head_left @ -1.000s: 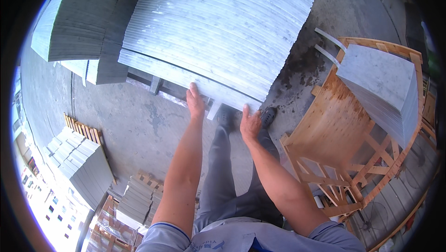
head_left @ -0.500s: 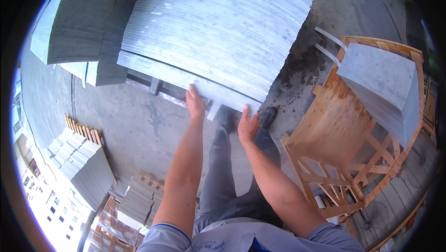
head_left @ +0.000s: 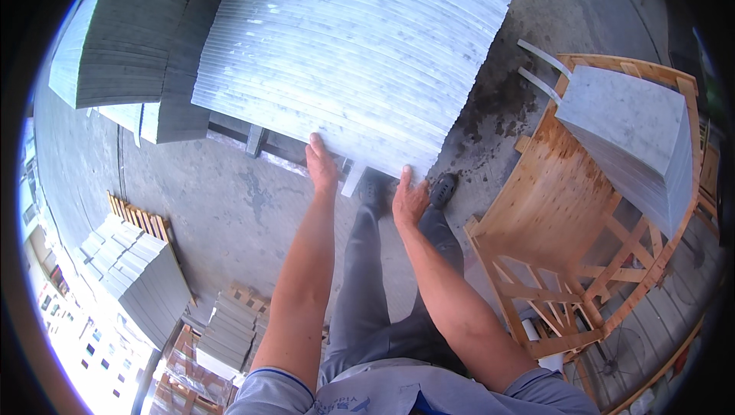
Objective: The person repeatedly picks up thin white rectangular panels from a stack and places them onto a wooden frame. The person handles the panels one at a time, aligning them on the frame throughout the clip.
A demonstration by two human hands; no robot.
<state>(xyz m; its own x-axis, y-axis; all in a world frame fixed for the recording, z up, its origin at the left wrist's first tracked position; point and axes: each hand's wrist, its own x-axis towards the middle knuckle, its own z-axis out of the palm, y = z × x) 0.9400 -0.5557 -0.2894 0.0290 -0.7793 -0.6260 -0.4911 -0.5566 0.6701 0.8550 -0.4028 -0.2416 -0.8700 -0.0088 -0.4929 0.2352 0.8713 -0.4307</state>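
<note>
Head view: thumbs of the left hand (head_left: 321,169) and right hand (head_left: 411,199) meet the near edge of a ridged row of thin, grey-mottled slabs (head_left: 344,55); whether the fingers grip cannot be told. A shaded stack (head_left: 130,40) stands left, a plywood crate (head_left: 536,208) right.

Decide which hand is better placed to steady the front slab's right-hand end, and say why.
Probably the right hand: it is at the edge of the front slab, close to that end, while the left hand is nearer the slab's middle.
</note>
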